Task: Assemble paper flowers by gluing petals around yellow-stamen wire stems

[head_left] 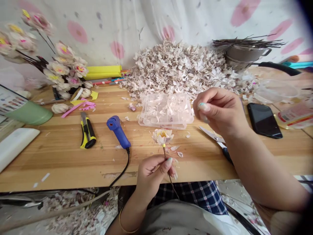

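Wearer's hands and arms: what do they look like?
Left hand: ungloved, forearm bare, thin gold-coloured bangle, long nails, pale blue-green tint on the thumbnail. Right hand: ungloved, no bracelet visible, turquoise on its thumbnail. No sleeve over either wrist.

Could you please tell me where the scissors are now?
In the head view, the scissors lie right of centre on the table, between the plastic box and the phone, partly hidden by the right forearm.
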`<action>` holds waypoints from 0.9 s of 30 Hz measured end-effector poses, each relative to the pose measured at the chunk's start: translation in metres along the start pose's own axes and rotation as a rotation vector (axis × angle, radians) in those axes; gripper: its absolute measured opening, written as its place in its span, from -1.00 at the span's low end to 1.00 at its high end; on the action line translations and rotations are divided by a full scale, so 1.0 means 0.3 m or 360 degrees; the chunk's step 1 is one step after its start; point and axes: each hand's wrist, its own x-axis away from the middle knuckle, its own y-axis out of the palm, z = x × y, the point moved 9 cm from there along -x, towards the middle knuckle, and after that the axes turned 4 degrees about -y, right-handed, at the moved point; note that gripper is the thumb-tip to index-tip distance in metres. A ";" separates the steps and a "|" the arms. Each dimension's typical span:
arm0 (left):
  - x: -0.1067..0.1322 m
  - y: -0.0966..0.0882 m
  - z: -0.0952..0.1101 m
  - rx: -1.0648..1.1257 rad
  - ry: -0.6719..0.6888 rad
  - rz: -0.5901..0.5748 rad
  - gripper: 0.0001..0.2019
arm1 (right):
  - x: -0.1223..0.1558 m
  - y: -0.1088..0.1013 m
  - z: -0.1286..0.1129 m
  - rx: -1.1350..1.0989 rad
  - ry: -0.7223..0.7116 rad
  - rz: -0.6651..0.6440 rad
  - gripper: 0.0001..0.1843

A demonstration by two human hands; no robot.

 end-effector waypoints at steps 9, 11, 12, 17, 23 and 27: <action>0.004 -0.023 -0.002 0.0132 -0.0037 0.0145 -0.75 | 0.003 -0.131 -0.276 0.0675 -0.0377 0.0204 -0.93; 0.002 -0.028 -0.003 0.0160 -0.0001 0.0133 -0.74 | 0.024 -0.093 -0.265 0.0924 -0.0266 -0.0011 -0.97; 0.000 -0.030 -0.001 0.0174 0.0034 0.0114 -0.75 | 0.037 -0.065 -0.243 0.1044 -0.0202 -0.0149 -0.95; -0.009 -0.054 0.003 0.0233 0.0176 0.0112 -0.78 | 0.130 0.106 -0.043 0.1371 0.0065 -0.0769 -0.83; -0.004 -0.055 -0.008 0.0190 0.0107 0.0124 -0.70 | 0.195 0.252 0.176 0.1511 0.0300 -0.1049 -0.75; 0.004 -0.047 -0.014 0.0198 0.0067 0.0079 -0.67 | 0.168 0.259 0.227 0.1515 0.0402 -0.0910 -0.79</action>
